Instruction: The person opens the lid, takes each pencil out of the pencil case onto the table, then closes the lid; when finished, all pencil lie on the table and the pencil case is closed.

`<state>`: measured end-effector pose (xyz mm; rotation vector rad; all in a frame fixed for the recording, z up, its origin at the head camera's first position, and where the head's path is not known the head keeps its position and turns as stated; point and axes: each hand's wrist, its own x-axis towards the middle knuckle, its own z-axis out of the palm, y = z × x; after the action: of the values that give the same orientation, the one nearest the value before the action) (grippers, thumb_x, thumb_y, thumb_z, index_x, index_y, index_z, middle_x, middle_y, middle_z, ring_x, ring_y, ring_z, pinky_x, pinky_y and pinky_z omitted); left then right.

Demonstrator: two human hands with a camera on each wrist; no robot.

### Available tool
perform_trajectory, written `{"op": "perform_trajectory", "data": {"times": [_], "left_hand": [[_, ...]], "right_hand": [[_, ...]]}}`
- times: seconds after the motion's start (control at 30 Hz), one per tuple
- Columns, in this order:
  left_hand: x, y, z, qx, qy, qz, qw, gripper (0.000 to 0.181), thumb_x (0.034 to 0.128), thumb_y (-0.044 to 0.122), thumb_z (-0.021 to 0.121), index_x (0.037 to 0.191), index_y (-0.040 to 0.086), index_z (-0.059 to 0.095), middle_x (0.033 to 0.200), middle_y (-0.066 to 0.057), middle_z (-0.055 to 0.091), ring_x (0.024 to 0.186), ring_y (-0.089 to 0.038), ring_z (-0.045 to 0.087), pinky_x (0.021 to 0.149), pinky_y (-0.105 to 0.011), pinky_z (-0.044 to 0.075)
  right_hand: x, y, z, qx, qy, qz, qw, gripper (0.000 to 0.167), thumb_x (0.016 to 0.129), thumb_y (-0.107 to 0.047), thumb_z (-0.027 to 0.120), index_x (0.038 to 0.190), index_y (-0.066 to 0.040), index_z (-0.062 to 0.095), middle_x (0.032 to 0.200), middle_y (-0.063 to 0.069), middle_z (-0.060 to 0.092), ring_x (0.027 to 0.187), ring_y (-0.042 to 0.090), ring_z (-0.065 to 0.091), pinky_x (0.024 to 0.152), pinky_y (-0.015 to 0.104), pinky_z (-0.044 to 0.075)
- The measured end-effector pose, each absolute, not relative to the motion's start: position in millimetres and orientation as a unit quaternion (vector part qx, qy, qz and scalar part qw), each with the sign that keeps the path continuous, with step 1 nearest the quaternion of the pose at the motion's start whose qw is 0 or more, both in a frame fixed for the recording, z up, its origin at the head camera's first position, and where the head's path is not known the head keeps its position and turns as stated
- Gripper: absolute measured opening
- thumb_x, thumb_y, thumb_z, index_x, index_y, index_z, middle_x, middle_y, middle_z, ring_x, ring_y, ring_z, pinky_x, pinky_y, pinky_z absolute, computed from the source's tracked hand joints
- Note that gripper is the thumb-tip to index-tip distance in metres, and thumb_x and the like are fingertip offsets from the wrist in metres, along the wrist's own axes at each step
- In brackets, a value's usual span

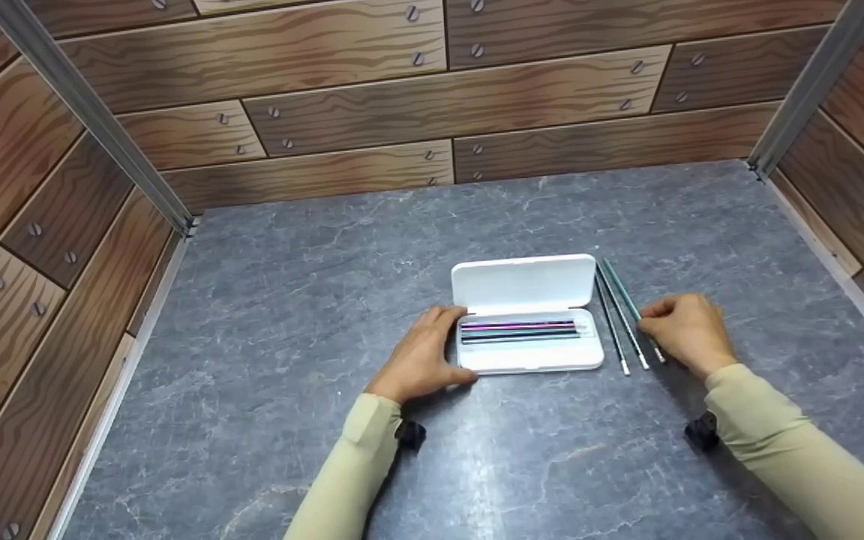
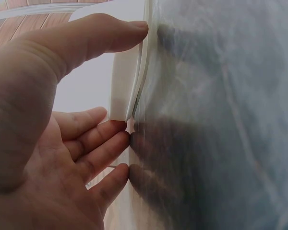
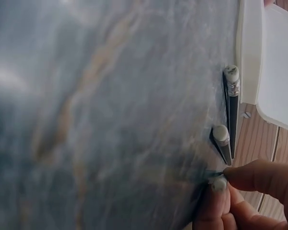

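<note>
A white pencil case (image 1: 529, 358) lies with its lid (image 1: 523, 283) raised at the back, and several dark, pink and teal pencils (image 1: 520, 331) rest inside. My left hand (image 1: 418, 356) grips the case's left end, thumb at the front corner and fingers toward the back one; the left wrist view shows the thumb on the case's edge (image 2: 127, 81). To the right of the case, my right hand (image 1: 687, 330) pinches a green pencil (image 1: 622, 288) between thumb and fingers. Two other pencils with white erasers, a dark pencil (image 1: 612, 322) and a grey pencil (image 1: 629, 330), lie between that hand and the case.
Grey marbled tabletop (image 1: 289, 300) surrounds the case and pencils. A wood-patterned back wall (image 1: 357, 120) and side walls with metal corner posts (image 1: 94, 120) enclose it.
</note>
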<state>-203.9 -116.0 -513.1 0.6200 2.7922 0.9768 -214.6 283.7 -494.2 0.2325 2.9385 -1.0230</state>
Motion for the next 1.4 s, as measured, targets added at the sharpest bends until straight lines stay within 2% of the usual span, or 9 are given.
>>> {"op": "perform_trajectory", "data": {"times": [0.1, 0.23, 0.57, 0.8, 0.9, 1.07, 1.23, 1.3, 1.4], "left_hand": [[-204, -116, -513, 0.206, 0.922, 0.323, 0.058, 0.101, 0.0812, 0.031, 0.099, 0.166, 0.008, 0.049, 0.159, -0.013, 0.058, 0.151, -0.033, 0.056, 0.133, -0.048, 0.044], [-205, -116, -513, 0.207, 0.923, 0.320, 0.057, 0.101, 0.0815, 0.031, 0.099, 0.166, 0.008, 0.049, 0.160, -0.013, 0.058, 0.152, -0.033, 0.055, 0.133, -0.048, 0.044], [-204, -117, -515, 0.207, 0.925, 0.315, 0.055, 0.100, 0.0820, 0.031, 0.099, 0.166, 0.008, 0.049, 0.160, -0.013, 0.058, 0.152, -0.033, 0.055, 0.133, -0.048, 0.044], [-204, -116, -514, 0.207, 0.925, 0.313, 0.058, 0.099, 0.0831, 0.031, 0.097, 0.167, 0.008, 0.048, 0.160, -0.013, 0.058, 0.152, -0.033, 0.055, 0.133, -0.047, 0.044], [-204, -116, -514, 0.209, 0.924, 0.316, 0.057, 0.099, 0.0830, 0.031, 0.097, 0.166, 0.007, 0.049, 0.160, -0.014, 0.058, 0.151, -0.033, 0.055, 0.133, -0.048, 0.044], [-203, -116, -514, 0.209, 0.923, 0.319, 0.058, 0.099, 0.0831, 0.030, 0.098, 0.166, 0.007, 0.049, 0.161, -0.014, 0.057, 0.152, -0.033, 0.055, 0.134, -0.048, 0.043], [-203, -117, -512, 0.205, 0.924, 0.318, 0.059, 0.100, 0.0829, 0.030, 0.098, 0.167, 0.008, 0.048, 0.161, -0.013, 0.057, 0.153, -0.033, 0.054, 0.134, -0.048, 0.043], [-203, -116, -512, 0.203, 0.924, 0.318, 0.059, 0.100, 0.0829, 0.030, 0.098, 0.167, 0.008, 0.048, 0.162, -0.013, 0.057, 0.153, -0.033, 0.054, 0.134, -0.048, 0.043], [-203, -116, -512, 0.203, 0.925, 0.317, 0.060, 0.101, 0.0829, 0.030, 0.098, 0.167, 0.008, 0.048, 0.161, -0.013, 0.057, 0.153, -0.033, 0.054, 0.134, -0.049, 0.043]], "right_hand": [[-215, 283, -494, 0.067, 0.944, -0.323, 0.014, 0.033, 0.093, -0.020, 0.079, 0.113, 0.005, 0.083, 0.114, 0.029, 0.081, 0.103, 0.044, 0.072, 0.084, 0.041, 0.053], [-216, 283, -494, 0.060, 0.945, -0.320, 0.020, 0.033, 0.093, -0.022, 0.081, 0.112, 0.005, 0.083, 0.114, 0.029, 0.081, 0.105, 0.046, 0.073, 0.086, 0.043, 0.053], [-217, 285, -494, 0.053, 0.944, -0.324, 0.031, 0.031, 0.093, -0.023, 0.083, 0.108, 0.004, 0.084, 0.096, 0.017, 0.083, 0.082, 0.022, 0.064, 0.074, 0.031, 0.047], [-217, 285, -494, 0.047, 0.944, -0.324, 0.022, 0.029, 0.092, -0.022, 0.085, 0.104, 0.004, 0.084, 0.080, 0.005, 0.079, 0.073, 0.015, 0.062, 0.070, 0.030, 0.047], [-216, 286, -494, 0.048, 0.943, -0.327, 0.024, 0.029, 0.093, -0.022, 0.084, 0.104, 0.004, 0.084, 0.079, 0.003, 0.079, 0.071, 0.013, 0.062, 0.068, 0.029, 0.047], [-216, 278, -490, 0.046, 0.941, -0.334, -0.019, 0.028, 0.095, -0.021, 0.079, 0.109, 0.002, 0.085, 0.088, 0.010, 0.084, 0.076, 0.015, 0.068, 0.070, 0.027, 0.050], [-218, 254, -483, -0.048, 0.926, -0.361, -0.102, 0.021, 0.098, -0.013, 0.081, 0.116, -0.002, 0.084, 0.109, 0.019, 0.085, 0.094, 0.019, 0.074, 0.081, 0.013, 0.050], [-219, 243, -482, -0.102, 0.913, -0.380, -0.107, 0.020, 0.097, -0.006, 0.082, 0.117, -0.002, 0.083, 0.111, 0.018, 0.085, 0.097, 0.018, 0.074, 0.084, 0.006, 0.050], [-222, 228, -483, -0.177, 0.898, -0.394, -0.082, 0.021, 0.096, 0.000, 0.083, 0.118, -0.001, 0.082, 0.112, 0.016, 0.084, 0.098, 0.019, 0.077, 0.090, 0.011, 0.058]]}}
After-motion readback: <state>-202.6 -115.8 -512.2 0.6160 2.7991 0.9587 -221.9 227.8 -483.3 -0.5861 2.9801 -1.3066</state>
